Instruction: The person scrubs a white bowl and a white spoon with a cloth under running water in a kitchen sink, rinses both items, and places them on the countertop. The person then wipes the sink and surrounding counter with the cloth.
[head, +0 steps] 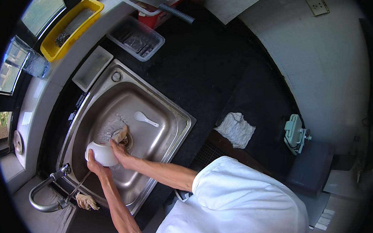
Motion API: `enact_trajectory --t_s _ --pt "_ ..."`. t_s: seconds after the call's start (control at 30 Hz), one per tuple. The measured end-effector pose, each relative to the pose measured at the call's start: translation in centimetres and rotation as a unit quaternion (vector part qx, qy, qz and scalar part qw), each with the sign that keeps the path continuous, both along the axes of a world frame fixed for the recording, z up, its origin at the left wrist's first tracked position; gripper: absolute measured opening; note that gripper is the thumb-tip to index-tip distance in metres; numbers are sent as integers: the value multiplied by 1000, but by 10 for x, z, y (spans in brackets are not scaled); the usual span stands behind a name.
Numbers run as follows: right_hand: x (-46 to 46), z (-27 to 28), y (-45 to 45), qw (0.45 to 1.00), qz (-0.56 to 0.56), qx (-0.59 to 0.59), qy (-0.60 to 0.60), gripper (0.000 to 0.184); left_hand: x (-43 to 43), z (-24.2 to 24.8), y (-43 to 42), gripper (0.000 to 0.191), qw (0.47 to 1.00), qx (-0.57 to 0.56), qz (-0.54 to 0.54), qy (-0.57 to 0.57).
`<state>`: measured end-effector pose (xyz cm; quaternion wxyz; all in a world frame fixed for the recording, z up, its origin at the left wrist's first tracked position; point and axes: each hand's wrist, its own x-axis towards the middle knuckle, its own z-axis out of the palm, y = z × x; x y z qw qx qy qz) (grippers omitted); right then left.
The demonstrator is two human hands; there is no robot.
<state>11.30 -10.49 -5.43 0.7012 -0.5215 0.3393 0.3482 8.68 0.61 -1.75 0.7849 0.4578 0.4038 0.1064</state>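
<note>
Over the left part of the steel sink (155,101) a white bowl (104,156) is held tilted between both hands. My left hand (97,167) grips its near side, thumb up along the wall. On the opposite side my right hand (120,152) grips the bowl, and a beige cloth (121,134) sticks out beyond its fingers. A curved metal faucet (45,205) runs a thin stream of water that passes behind my left wrist. On the sink floor lie a white spoon (146,119) and the drain strainer (125,141), partly hidden by the cloth.
A cleaver (155,2) lies across containers at the back, near a clear plastic tub (136,38). On the sill stand a yellow tray (71,29) and a plastic bottle (36,64). A white rag (236,129) rests on the black counter. Beside the faucet is a crumpled brown cloth (86,201).
</note>
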Motion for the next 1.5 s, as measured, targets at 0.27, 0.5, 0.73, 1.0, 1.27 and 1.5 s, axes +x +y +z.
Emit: enact_trajectory --t_s 0.27,0.5,0.73,1.0,1.27,1.5 --pt "-18 10 15 993 111 21 -43 73 -64 -10 -23 42 956 229 -181 -31" --pt "-29 28 8 945 186 -51 -263 41 -58 16 33 51 937 -332 -49 -97" --pt "-4 42 23 912 312 -26 -265 51 -89 1 8 37 982 93 -116 115" --pt "-20 71 17 694 364 -112 -611 52 -57 -5 -2 27 908 384 -155 -55" --pt "89 56 -5 829 473 173 -243 48 -11 42 52 42 921 -161 -353 -20" --pt "44 13 -28 968 71 237 -38 52 -13 37 8 28 913 -369 108 -139"
